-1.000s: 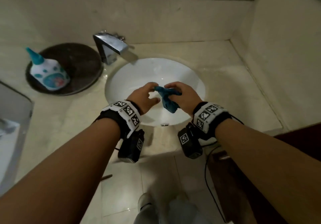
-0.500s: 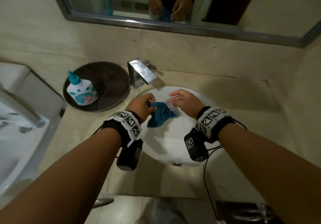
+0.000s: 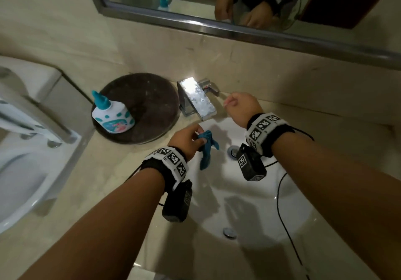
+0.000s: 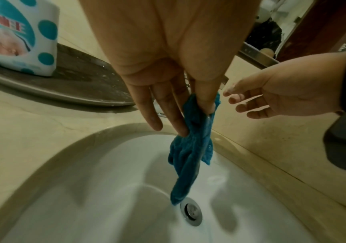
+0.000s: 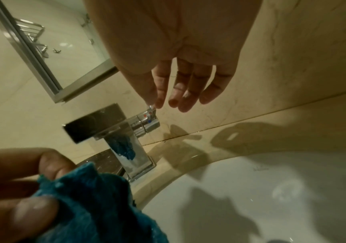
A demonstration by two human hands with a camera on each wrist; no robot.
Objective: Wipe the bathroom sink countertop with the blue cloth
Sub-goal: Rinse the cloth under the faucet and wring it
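Countertop wiping not yet begun, judging by how things lie. Spreading pale and stone-like around the white basin [image 3: 256, 203]: tabletop [image 3: 91, 184], carrying a dark round tray [image 3: 149, 97] with a white teal-capped bottle [image 3: 111, 114] to the left and a chrome faucet [image 3: 196, 99] at the back edge. Hanging over the basin, near its left rim: blue cloth [image 3: 207, 149], pinched at its top end in the left hand [image 3: 187, 140] between thumb and fingers, long axis running straight down, lower tip dangling just above the drain [image 4: 191, 212] (touching or not, cannot tell). Reaching past the cloth toward the back: right hand [image 3: 240, 108], holding nothing, fingers [image 5: 180, 93] loosely extended just by the faucet lever [image 5: 149, 118], seemingly about to work it. Lying nearest to the cloth-bearing left hand: the tabletop strip to the left, between basin and tray; likely needing a bunching of the dangling cloth before pressing it flat there.
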